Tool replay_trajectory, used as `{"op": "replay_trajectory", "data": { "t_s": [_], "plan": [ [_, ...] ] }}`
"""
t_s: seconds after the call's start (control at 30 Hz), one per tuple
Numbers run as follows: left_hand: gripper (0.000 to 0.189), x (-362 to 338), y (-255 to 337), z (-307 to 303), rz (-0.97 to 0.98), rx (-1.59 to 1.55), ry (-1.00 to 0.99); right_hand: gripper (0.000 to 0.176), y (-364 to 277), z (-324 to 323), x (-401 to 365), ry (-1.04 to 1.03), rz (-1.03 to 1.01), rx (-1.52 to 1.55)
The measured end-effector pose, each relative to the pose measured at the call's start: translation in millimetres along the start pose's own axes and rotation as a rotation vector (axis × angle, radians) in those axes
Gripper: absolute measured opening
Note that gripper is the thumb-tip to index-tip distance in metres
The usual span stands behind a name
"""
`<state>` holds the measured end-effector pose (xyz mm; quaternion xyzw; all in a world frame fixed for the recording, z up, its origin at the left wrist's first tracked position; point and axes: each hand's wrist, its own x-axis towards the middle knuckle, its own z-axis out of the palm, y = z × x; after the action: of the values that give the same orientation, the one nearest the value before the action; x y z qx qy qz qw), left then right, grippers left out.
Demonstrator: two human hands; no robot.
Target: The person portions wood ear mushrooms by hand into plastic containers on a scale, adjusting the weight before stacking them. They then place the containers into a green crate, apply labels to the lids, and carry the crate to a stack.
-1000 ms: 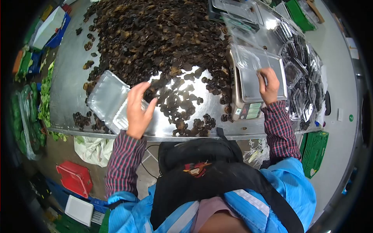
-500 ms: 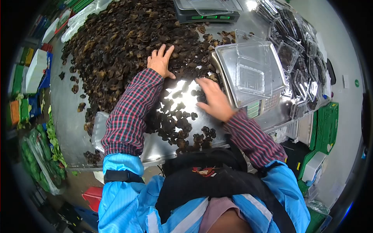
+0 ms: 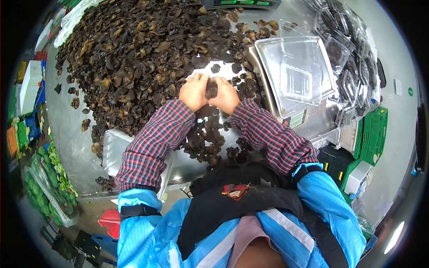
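Observation:
My left hand [image 3: 194, 93] and my right hand [image 3: 226, 96] are close together at the middle of the metal table. Both have curled fingers, cupped around a few dark wood ear mushrooms [image 3: 211, 89] that show between the thumbs. Much of what they hold is hidden under the fingers. Beyond and to the left spreads a large heap of loose wood ear mushrooms [image 3: 129, 58]. A smaller scatter of mushrooms [image 3: 205, 138] lies between my forearms, near the table's front edge.
Right of my hands, a scale [image 3: 290, 73] carries clear plastic tubs. Stacked clear containers [image 3: 346, 58] fill the table's right side. Another scale [image 3: 241, 4] stands at the back. By my left forearm sits a clear tub [image 3: 117, 149]. Green crates [image 3: 374, 136] stand right of the table.
My hands have come together from apart, fingers going from spread to curled around mushrooms. The right hand moved left; the left came nearer to me. The camera view has shifted slightly.

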<state>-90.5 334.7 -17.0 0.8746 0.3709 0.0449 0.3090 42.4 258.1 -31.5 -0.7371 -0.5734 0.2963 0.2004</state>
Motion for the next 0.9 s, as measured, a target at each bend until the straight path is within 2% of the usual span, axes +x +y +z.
{"op": "replay_trajectory", "data": {
  "t_s": [0.1,0.2,0.27,0.33,0.37,0.4,0.47,0.5,0.53,0.6,0.67,0.7,0.73,0.77,0.8,0.9],
  "plan": [
    [0.051,-9.1,3.0,0.1,0.027,-0.069,0.049,0.057,-5.1,-10.7,-12.9,0.052,-0.035,0.205],
    [0.049,-17.6,32.9,-12.4,0.034,-0.121,0.088,0.059,-11.0,-33.9,-33.4,0.060,-0.013,0.309],
    [0.049,-17.0,70.6,-33.5,0.059,-0.172,0.103,0.059,-8.0,-62.3,-43.8,0.093,-0.088,0.360],
    [0.046,-7.9,111.1,-47.1,0.086,-0.195,0.138,0.056,-10.5,-111.0,-57.4,0.111,-0.114,0.360],
    [0.044,0.8,130.3,-46.7,0.190,-0.194,0.221,0.054,-4.7,-131.6,-61.4,0.176,-0.221,0.398],
    [0.042,11.8,149.5,-45.0,0.281,-0.183,0.308,0.053,-2.1,-152.0,-67.0,0.215,-0.222,0.488],
    [0.038,35.7,189.3,-38.4,0.334,-0.112,0.365,0.054,5.9,-205.2,-77.7,0.176,-0.169,0.550],
    [0.037,48.2,209.7,-32.5,0.319,-0.139,0.381,0.054,27.2,-222.4,-76.9,0.270,-0.237,0.303],
    [0.037,56.5,230.1,-28.7,0.315,-0.187,0.393,0.054,48.2,-235.4,-76.1,0.290,-0.223,0.330],
    [0.045,84.0,250.9,3.8,0.283,-0.272,0.404,0.053,81.6,-258.4,-73.4,0.358,-0.279,0.113],
    [0.061,101.5,256.4,43.7,0.254,-0.324,0.306,0.061,127.7,-260.6,-68.0,0.274,-0.222,0.053],
    [0.068,104.9,257.1,61.2,0.241,-0.282,0.274,0.065,144.8,-258.7,-68.0,0.247,-0.267,-0.068],
    [0.075,100.0,259.1,64.9,0.220,-0.248,0.237,0.069,144.9,-256.6,-70.8,0.214,-0.309,-0.188],
    [0.079,96.9,260.1,67.9,0.184,-0.267,0.220,0.075,145.8,-258.5,-75.1,0.184,-0.262,-0.103],
    [0.083,86.8,267.2,59.7,0.152,-0.288,0.191,0.077,149.7,-262.3,-76.6,0.193,-0.293,-0.178],
    [0.073,62.2,263.1,39.0,0.193,-0.226,0.251,0.074,130.5,-275.3,-88.5,0.217,-0.305,-0.195]
  ]
}}
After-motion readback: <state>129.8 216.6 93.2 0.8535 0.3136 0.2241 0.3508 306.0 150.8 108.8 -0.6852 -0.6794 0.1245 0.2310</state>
